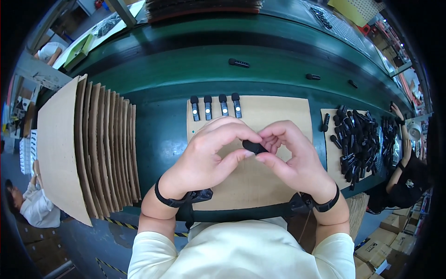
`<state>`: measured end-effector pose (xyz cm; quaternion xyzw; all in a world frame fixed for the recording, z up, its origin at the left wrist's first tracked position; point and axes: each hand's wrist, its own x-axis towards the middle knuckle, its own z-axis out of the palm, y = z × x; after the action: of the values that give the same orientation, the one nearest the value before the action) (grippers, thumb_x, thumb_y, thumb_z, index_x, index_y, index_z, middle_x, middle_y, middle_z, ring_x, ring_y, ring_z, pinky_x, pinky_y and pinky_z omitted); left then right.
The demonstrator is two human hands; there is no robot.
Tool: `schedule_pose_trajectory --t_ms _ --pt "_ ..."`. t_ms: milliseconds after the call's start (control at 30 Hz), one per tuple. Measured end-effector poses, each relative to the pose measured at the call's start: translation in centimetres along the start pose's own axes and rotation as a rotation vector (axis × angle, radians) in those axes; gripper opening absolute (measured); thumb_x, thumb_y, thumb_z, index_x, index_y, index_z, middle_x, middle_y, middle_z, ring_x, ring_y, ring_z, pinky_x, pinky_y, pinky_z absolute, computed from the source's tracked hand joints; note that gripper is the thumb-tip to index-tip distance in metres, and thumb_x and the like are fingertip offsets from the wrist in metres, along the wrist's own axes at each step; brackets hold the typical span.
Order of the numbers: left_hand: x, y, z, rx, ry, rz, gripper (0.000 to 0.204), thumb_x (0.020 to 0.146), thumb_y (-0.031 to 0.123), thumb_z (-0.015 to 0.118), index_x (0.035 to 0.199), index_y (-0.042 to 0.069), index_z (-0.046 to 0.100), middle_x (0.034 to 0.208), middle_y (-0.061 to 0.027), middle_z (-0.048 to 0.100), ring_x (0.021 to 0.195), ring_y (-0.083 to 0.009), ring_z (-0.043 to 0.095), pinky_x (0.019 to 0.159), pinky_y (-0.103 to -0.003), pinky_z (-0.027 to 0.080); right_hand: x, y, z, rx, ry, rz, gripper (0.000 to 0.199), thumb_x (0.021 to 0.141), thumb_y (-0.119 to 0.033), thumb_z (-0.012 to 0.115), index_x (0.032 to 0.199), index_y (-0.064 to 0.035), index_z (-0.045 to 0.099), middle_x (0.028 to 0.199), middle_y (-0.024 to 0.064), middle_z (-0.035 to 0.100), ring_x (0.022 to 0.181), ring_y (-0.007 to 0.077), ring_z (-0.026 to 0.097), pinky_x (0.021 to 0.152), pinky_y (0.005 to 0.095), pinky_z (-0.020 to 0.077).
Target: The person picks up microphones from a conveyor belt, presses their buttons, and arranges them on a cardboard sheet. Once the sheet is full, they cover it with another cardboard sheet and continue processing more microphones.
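Both hands raised together over the middle of a brown cardboard sheet (278,109) lying on a dark green workbench (162,125). Left hand (206,156) closed on one end of a small black oblong device (254,147), thumb below and forefinger curled over the top. Right hand (295,156) pinching the other end of the same device between thumb and fingertips (most of the piece hidden by the fingers, only a dark rounded stretch on show). Black straps round both wrists.

Further up the sheet, just beyond the knuckles, a row of four like devices (216,107) laid side by side, upright, each with a pale spot on its face. Off to the right, on a second cardboard piece, a loose heap of black devices (357,142), well apart from the hands. To the left, a fanned stack of cardboard sheets (93,149) standing on edge against the bench. On the far green belt, three single black pieces (239,63) spaced apart. At the right rim, another person's arm (403,135) reaching toward the heap
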<state>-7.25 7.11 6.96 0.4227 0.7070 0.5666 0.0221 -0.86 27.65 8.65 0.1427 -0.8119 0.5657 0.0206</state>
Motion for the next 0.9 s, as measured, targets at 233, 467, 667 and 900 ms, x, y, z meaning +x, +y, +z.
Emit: schedule_pose_trajectory --t_ms 233,467,667,900 --pt "-0.1 -0.1 -2.4 0.134 0.189 -0.059 0.029 0.078 -0.002 0.072 0.106 -0.001 0.064 0.102 -0.0113 0.066 0.093 -0.0201 0.062 0.087 -0.030 0.049 4.0 4.4 -1.7 -0.153 -0.092 0.188 0.024 0.088 -0.004 0.069 0.109 -0.0016 0.058 0.088 0.0013 0.060 0.073 0.0063 0.056 0.066 0.0241 0.0482" --pt "-0.4 -1.2 -5.0 0.128 0.363 -0.121 0.020 0.081 0.002 0.072 0.101 -0.001 0.066 0.096 -0.0091 0.068 0.090 -0.0174 0.064 0.084 -0.030 0.051 7.9 9.9 -1.8 -0.424 -0.066 0.189 0.019 0.090 -0.010 0.068 0.103 -0.0002 0.058 0.081 0.0035 0.061 0.069 0.0107 0.058 0.065 0.0260 0.0487" --pt "-0.6 -2.1 -6.3 0.124 0.411 -0.137 0.018 0.083 0.004 0.072 0.100 -0.001 0.067 0.095 -0.0085 0.069 0.089 -0.0164 0.064 0.084 -0.029 0.050 10.0 11.1 -1.3 -0.562 -0.095 0.225 0.021 0.089 -0.016 0.068 0.100 0.0003 0.061 0.077 0.0069 0.064 0.069 0.0165 0.060 0.067 0.0298 0.0497" --pt "-0.3 -2.7 -6.9 0.112 0.430 -0.164 0.016 0.085 0.004 0.071 0.100 -0.001 0.067 0.097 -0.0076 0.069 0.090 -0.0149 0.064 0.084 -0.028 0.050 10.7 11.6 -1.2 -0.609 -0.125 0.288 0.023 0.089 -0.018 0.069 0.100 0.0005 0.062 0.074 0.0073 0.064 0.068 0.0187 0.060 0.065 0.0316 0.0486"
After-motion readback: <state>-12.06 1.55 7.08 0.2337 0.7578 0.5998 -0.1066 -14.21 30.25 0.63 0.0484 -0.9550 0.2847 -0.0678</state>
